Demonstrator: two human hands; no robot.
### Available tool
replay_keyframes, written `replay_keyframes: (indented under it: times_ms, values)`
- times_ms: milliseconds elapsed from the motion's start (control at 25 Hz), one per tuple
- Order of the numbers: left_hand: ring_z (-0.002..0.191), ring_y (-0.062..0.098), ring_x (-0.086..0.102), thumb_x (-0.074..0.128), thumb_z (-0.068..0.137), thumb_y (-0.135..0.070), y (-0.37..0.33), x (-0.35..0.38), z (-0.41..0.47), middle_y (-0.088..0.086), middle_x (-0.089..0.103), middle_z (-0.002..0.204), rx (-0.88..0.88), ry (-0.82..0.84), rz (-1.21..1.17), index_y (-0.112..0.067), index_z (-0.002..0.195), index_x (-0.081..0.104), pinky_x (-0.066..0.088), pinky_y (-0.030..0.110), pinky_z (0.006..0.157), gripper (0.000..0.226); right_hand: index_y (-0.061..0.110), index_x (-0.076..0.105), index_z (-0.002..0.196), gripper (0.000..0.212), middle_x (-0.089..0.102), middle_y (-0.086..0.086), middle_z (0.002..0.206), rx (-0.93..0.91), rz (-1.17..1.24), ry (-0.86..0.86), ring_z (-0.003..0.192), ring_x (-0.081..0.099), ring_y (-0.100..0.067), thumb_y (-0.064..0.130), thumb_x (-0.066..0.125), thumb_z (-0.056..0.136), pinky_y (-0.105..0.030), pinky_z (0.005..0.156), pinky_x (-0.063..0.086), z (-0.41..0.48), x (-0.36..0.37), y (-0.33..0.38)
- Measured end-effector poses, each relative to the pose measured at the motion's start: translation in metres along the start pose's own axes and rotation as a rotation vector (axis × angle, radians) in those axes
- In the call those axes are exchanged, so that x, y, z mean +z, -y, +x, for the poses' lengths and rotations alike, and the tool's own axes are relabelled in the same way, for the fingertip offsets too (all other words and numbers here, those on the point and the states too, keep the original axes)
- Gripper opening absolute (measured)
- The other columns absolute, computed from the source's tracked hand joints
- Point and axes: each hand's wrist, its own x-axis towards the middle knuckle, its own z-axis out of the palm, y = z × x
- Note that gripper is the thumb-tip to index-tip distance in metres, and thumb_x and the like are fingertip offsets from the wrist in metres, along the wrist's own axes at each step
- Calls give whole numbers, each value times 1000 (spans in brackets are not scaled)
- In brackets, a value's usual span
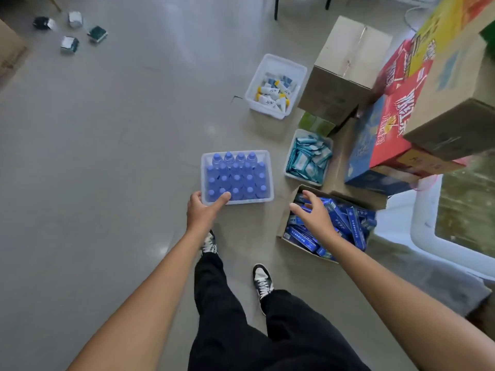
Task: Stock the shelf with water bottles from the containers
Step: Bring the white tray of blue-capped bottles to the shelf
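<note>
A clear plastic tub (270, 178) stands on the grey floor, packed with several upright water bottles (237, 175) with blue caps. My left hand (205, 208) reaches down to the tub's near left corner, fingers apart, thumb over the rim, holding nothing. My right hand (312, 214) hovers open to the right of the tub, above a cardboard box of blue cartons (345, 223). No shelf is in view.
A tub of teal packets (308, 159) and a tub of white tubes (276, 87) sit beyond. Stacked cardboard and red and blue cases (388, 124) rise at the right. Small wrapped packs (71, 30) lie far left. My feet (262, 282) stand behind the tub.
</note>
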Motion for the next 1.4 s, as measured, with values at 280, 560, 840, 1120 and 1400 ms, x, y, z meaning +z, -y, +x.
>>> replay_keyframes:
  times_ms: [280, 560, 840, 1120, 1400]
  values:
    - [140, 26, 42, 80, 69, -68, 2, -3, 193, 6, 40, 154, 9, 166, 327, -15, 151, 34, 39, 45, 114, 109, 17, 42, 153, 95, 46, -7, 152, 271, 4, -122, 136, 50, -26, 65, 73, 77, -47, 114, 42, 125, 94, -4]
    - [136, 29, 47, 72, 60, -82, -18, 59, 331, 5, 46, 149, 227, 394, 771, -20, 149, 37, 43, 50, 108, 114, 15, 33, 157, 88, 36, -10, 161, 559, 277, -227, 145, 39, -27, 51, 74, 88, -44, 117, 37, 201, 195, -31]
    - [142, 30, 40, 79, 68, -70, 1, 137, 436, 10, 42, 153, 354, 504, 999, -11, 151, 34, 38, 49, 113, 112, 9, 31, 156, 92, 40, -12, 156, 880, 568, -294, 141, 45, -25, 45, 79, 86, -31, 108, 36, 252, 272, -90]
    - [136, 34, 44, 68, 61, -85, 44, 190, 555, 15, 47, 146, 403, 619, 1152, -8, 144, 38, 38, 52, 112, 117, 12, 29, 152, 110, 46, 0, 147, 972, 843, -415, 139, 47, -22, 55, 86, 69, -37, 113, 40, 328, 378, -110]
    - [139, 35, 43, 58, 62, -92, 93, 228, 642, 15, 44, 150, 412, 777, 1257, -8, 151, 33, 38, 53, 112, 124, 41, 40, 141, 117, 60, 12, 139, 1034, 817, -591, 122, 62, -20, 90, 76, 41, -45, 104, 51, 418, 460, -129]
